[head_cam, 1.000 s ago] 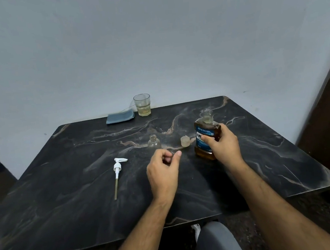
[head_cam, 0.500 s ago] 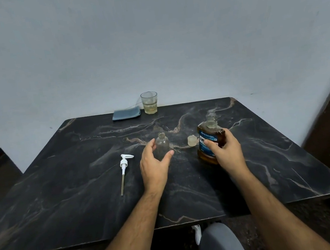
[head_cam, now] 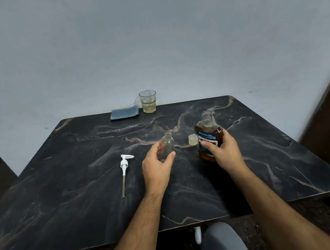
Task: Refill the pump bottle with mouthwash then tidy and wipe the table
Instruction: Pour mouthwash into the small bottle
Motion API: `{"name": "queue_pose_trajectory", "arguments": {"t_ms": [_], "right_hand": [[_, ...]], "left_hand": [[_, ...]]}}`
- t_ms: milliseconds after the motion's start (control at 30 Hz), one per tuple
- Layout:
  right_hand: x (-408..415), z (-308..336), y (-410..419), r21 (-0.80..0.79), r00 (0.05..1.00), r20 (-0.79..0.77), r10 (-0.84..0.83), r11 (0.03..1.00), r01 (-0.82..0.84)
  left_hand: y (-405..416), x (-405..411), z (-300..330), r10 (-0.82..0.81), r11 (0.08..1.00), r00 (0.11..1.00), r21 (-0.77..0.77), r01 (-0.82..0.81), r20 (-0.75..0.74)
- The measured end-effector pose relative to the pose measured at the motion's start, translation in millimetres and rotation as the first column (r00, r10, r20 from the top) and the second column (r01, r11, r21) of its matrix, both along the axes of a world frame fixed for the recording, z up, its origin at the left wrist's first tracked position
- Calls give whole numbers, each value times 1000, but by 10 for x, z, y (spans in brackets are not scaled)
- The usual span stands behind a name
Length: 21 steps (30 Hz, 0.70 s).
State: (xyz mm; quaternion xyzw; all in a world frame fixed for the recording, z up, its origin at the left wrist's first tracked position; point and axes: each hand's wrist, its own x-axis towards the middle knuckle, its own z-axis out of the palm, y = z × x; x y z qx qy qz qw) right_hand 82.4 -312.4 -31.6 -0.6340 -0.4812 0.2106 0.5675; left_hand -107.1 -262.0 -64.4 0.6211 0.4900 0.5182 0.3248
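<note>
Two open bottles mid-table. Pump (head_cam: 124, 165) lies loose at left: light, stiff, take by the head. Left hand (head_cam: 157, 165) cups small clear bottle (head_cam: 167, 146), fingers half-curled; contact unclear, base hidden. Light, tippy, prob. slick; hold low. Cap (head_cam: 192, 139) between. Right hand (head_cam: 225, 151) wraps mouthwash (head_cam: 208, 138): heavier, sloshy, grip mid-body. Label partly covered.

A drinking glass (head_cam: 148, 101) with a little pale liquid stands at the far edge of the worktop (head_cam: 65, 196), against the grey wall (head_cam: 150, 34). Below the near edge shows a grey-clad knee (head_cam: 223, 241).
</note>
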Motion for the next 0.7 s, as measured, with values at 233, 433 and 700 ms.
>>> {"name": "queue_pose_trajectory", "arguments": {"t_ms": [233,433,700], "right_hand": [[-44,99,-33,-74,954,298,43,997,-22],[-17,191,-90,-153,864,502,41,987,43],[-6,238,-116,-162,772,634,36,983,87]], "left_hand": [[-3,-16,-33,-96,995,992,7,96,77],[5,-28,-47,-138,990,988,13,137,68],[22,-39,-74,-151,987,989,47,151,1]]}}
